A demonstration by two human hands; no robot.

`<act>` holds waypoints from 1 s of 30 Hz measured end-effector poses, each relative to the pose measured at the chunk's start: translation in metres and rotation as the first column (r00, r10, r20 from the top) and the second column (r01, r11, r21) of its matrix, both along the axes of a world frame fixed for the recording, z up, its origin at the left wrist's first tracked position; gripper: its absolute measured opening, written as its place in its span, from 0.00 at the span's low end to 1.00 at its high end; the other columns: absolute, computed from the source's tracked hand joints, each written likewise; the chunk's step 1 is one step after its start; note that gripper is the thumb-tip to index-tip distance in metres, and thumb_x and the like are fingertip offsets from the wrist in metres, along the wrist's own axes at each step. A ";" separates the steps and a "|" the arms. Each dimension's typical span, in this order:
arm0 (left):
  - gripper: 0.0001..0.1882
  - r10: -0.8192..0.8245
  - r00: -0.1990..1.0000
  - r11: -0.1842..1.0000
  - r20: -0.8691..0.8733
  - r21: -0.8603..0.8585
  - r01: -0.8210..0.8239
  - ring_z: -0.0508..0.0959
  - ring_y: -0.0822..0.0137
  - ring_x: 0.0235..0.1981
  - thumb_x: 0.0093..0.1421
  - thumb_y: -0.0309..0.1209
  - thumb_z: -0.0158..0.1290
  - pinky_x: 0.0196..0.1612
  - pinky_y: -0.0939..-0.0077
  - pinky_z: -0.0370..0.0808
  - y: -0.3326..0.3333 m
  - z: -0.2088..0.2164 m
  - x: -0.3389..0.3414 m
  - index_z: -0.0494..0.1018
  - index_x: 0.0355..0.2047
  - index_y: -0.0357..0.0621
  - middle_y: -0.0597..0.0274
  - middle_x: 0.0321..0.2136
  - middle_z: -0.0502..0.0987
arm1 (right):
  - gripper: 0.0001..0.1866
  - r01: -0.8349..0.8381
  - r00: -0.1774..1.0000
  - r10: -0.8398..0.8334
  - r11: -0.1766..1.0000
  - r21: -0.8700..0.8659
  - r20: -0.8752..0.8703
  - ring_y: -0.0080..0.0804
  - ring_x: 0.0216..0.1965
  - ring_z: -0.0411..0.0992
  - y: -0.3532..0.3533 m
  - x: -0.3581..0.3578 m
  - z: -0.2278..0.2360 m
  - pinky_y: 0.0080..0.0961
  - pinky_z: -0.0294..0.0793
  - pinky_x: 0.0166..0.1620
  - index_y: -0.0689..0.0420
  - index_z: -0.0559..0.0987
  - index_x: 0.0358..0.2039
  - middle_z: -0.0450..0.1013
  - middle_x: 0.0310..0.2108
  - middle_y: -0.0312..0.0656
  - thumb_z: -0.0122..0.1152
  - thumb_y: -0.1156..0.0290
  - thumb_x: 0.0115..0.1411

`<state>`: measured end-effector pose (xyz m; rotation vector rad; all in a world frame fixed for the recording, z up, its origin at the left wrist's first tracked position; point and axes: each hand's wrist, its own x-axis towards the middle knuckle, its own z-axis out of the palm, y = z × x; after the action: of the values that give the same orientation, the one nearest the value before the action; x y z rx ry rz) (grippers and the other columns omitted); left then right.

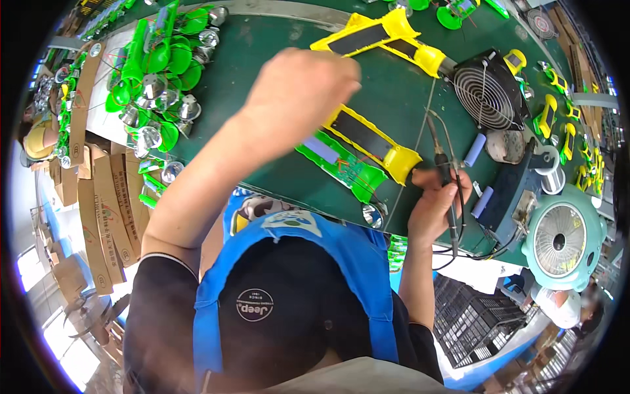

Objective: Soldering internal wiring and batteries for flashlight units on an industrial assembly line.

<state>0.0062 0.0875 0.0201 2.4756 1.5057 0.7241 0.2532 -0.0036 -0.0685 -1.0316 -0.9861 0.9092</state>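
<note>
My right hand (436, 200) is closed around a soldering iron (441, 159), held with its metal tip up and away from me. My left hand (298, 85), a little blurred, is raised over the bench with its fingers curled; whatever they hold is hidden. Below it lie a yellow plastic lamp housing (377, 141) with a dark panel and, alongside, a green housing half (367, 184) with wires. A purple battery cell (320, 148) sits in the green half. A silver reflector (373, 215) rests at its near end.
Two more yellow housings (374, 36) lie at the back of the green bench (256, 157). Green housings with reflectors (157, 79) pile up on the left. To the right are a black fan (487, 92), loose purple cells (475, 150), a solder spool (550, 172) and a teal fan (561, 240).
</note>
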 end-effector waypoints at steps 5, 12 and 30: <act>0.10 0.158 0.981 0.919 0.115 -0.379 -0.103 0.81 0.61 0.25 0.55 0.33 0.59 0.31 0.70 0.75 0.003 -0.020 -0.020 0.76 0.29 0.36 0.56 0.23 0.80 | 0.25 -0.014 0.999 0.015 1.000 -0.023 0.030 0.34 0.29 0.73 0.006 -0.004 0.006 0.32 0.74 0.41 0.60 0.60 0.48 0.72 0.30 0.47 0.52 0.51 0.66; 0.09 -0.173 0.911 0.974 0.373 -0.074 0.216 0.74 0.62 0.33 0.53 0.20 0.57 0.34 0.71 0.70 -0.029 -0.017 -0.025 0.79 0.35 0.40 0.60 0.31 0.77 | 0.26 0.001 1.000 -0.001 1.000 0.001 -0.026 0.37 0.31 0.72 -0.011 0.013 0.003 0.34 0.72 0.42 0.58 0.63 0.48 0.72 0.32 0.47 0.55 0.49 0.64; 0.08 -0.461 0.882 0.885 -0.094 -0.125 0.449 0.71 0.65 0.33 0.44 0.24 0.60 0.47 0.63 0.63 -0.045 -0.017 -0.006 0.71 0.23 0.47 0.66 0.24 0.66 | 0.17 -0.429 0.871 0.492 0.768 -0.475 0.009 0.26 0.24 0.73 0.014 0.026 0.046 0.22 0.71 0.35 0.66 0.73 0.36 0.74 0.24 0.43 0.61 0.65 0.56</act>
<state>0.0006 0.0428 0.0032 2.6824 0.8931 0.4066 0.2793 0.0104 -0.0226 -1.2835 -1.1978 1.5596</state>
